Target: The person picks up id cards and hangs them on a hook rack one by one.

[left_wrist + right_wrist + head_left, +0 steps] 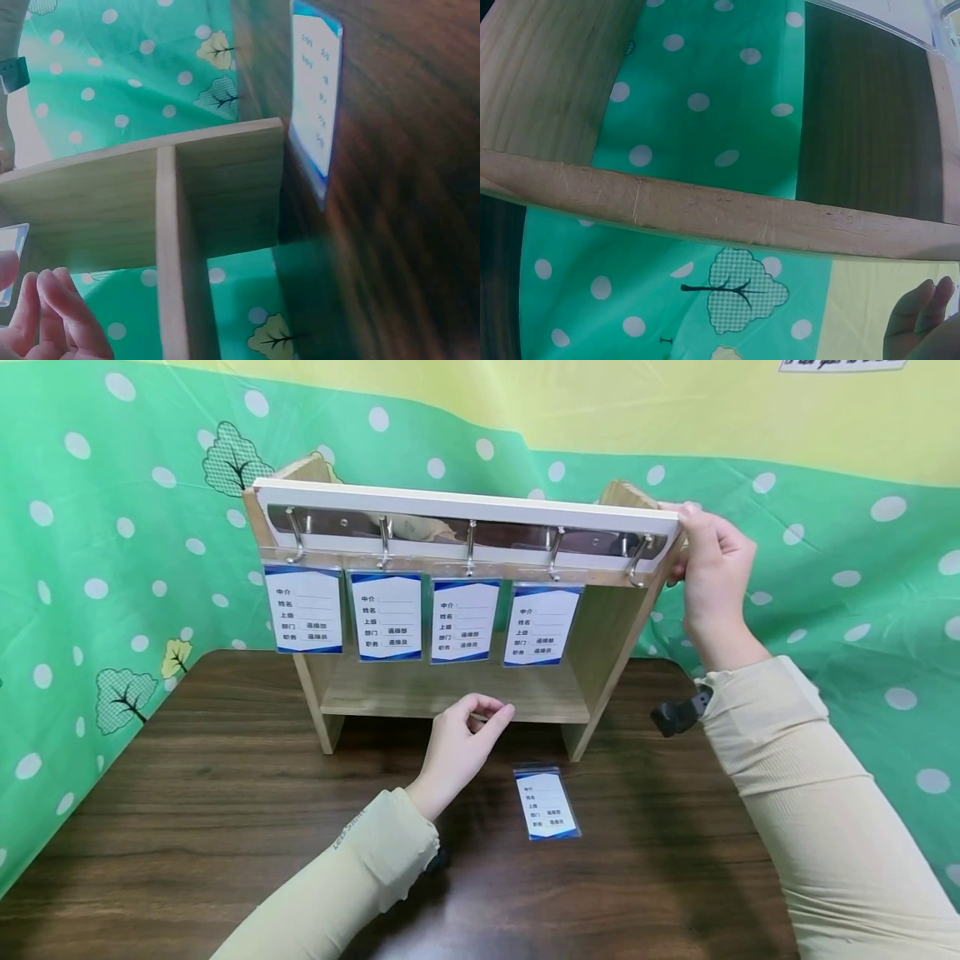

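A wooden rack (457, 693) with a white top board stands on the table. A metal hook strip (502, 533) runs along the board. Several badge cards in clear sleeves hang from it, the rightmost hanging card (543, 625) under the fourth hook; the far-right hook (639, 560) bears no card. My right hand (718, 572) grips the rack's upper right corner, its thumb at the board's end. In front of the lower shelf my left hand (461, 743) holds nothing, fingers loosely bent. Another badge card (547, 806) lies on the table to its right.
Behind the rack hangs a green and yellow cloth (825, 552) with white dots and tree prints. The dark brown wooden table (187, 827) extends to both sides. A black strap device (678, 714) sits at the right wrist.
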### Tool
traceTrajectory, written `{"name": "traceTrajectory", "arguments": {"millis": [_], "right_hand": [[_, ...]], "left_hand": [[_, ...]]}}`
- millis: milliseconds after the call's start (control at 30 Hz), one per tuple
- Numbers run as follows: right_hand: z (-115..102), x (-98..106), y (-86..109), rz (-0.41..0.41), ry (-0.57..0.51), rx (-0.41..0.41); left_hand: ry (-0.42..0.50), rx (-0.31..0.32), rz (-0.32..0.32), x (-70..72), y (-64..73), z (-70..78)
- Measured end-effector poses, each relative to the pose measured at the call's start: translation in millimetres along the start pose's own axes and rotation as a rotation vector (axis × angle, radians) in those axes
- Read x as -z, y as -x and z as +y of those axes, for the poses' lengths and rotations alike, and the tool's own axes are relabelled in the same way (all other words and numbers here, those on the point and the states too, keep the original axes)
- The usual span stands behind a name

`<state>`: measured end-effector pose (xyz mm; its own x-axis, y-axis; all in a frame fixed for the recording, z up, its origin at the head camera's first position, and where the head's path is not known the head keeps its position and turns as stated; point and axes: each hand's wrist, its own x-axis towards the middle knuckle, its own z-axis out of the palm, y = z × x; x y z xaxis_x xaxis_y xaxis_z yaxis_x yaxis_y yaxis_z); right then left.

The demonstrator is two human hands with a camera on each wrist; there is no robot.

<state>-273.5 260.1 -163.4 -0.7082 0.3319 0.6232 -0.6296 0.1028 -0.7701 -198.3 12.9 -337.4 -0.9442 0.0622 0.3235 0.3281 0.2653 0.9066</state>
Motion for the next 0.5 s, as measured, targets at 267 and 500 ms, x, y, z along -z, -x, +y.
{"name": "traceTrajectory", "arguments": {"millis": [267, 500], "right_hand": [[0, -1, 0.2, 0.008, -0.003, 0.004], [0, -2, 0.7, 0.013, -0.034, 0.007]], "left_hand": [[-0.02, 0.027, -0.052, -7.4, 7.4, -11.9], [-0.037, 0.025, -0.097, -15.1, 13.8, -18.7]]}}
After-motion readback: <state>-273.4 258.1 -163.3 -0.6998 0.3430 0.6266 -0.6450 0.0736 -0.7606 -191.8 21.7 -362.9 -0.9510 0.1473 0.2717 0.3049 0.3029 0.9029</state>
